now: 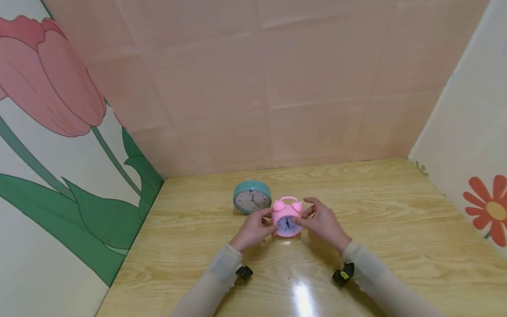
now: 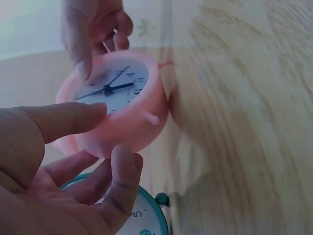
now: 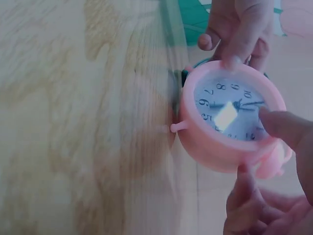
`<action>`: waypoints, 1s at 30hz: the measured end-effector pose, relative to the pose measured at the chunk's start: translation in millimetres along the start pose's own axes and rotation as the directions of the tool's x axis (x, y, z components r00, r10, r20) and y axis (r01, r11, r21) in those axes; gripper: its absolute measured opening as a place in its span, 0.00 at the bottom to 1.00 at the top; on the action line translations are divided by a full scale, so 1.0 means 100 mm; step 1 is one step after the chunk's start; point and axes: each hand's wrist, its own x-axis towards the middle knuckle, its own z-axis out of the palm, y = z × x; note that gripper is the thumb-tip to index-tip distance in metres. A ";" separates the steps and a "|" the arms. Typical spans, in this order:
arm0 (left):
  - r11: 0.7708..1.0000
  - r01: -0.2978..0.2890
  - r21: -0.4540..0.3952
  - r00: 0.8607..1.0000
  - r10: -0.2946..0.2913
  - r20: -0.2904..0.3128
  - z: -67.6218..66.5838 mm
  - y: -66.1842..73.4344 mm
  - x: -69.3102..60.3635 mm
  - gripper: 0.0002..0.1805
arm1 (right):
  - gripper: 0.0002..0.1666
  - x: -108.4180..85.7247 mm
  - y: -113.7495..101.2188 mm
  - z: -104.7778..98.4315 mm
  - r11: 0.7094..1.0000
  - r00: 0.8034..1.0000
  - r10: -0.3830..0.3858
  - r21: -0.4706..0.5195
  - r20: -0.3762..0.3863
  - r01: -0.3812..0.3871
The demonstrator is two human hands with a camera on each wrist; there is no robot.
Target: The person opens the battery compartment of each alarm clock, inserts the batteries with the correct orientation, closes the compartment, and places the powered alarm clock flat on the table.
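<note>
A pink twin-bell alarm clock (image 1: 286, 210) stands upright on the wooden table, its face toward me. My left hand (image 1: 255, 229) pinches its left side, thumb over the edge of the face and fingers behind, as the left wrist view shows on the pink clock (image 2: 142, 125). From the other side my right hand (image 1: 322, 223) grips it, with the thumb on the dial's edge and a fingertip against the pink body (image 3: 210, 152) in the right wrist view. Just behind and to the left stands a round teal clock (image 1: 251, 187), touched by neither hand.
The wood-grain table (image 1: 178, 251) runs back to a pinkish covered wall (image 1: 261, 88). On the left is a panel with a painted tulip (image 1: 59, 83); a white panel with an orange flower (image 1: 485, 209) borders the right side.
</note>
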 end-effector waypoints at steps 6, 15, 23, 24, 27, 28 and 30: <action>1.000 0.011 -0.011 1.000 -0.011 -0.018 0.03 -0.06 0.05 0.27 | 0.28 0.02 0.05 -0.01 0.997 0.994 -0.077 0.017 0.082 0.076; 0.998 0.059 -0.018 0.998 -0.059 -0.016 0.04 -0.14 0.05 0.29 | 0.28 0.15 0.09 -0.06 0.992 0.993 -0.107 -0.058 0.044 0.110; 0.995 0.084 -0.054 0.996 -0.084 0.012 -0.02 -0.17 0.01 0.27 | 0.31 0.38 0.13 -0.15 0.992 0.996 -0.076 -0.098 0.050 0.081; 0.995 0.088 -0.054 0.996 -0.087 0.016 -0.02 -0.17 0.00 0.27 | 0.31 0.41 0.14 -0.16 0.991 0.996 -0.074 -0.107 0.052 0.079; 0.994 0.091 -0.052 0.996 -0.090 0.025 -0.03 -0.17 -0.01 0.27 | 0.33 0.50 0.17 -0.20 0.987 0.994 -0.077 -0.137 0.072 0.087; 0.994 0.092 -0.050 0.995 -0.091 0.027 -0.03 -0.18 -0.01 0.27 | 0.33 0.52 0.18 -0.21 0.986 0.995 -0.073 -0.143 0.075 0.083; 0.994 0.094 -0.047 0.995 -0.093 0.033 -0.04 -0.18 -0.01 0.26 | 0.34 0.57 0.20 -0.24 0.985 0.994 -0.073 -0.148 0.084 0.085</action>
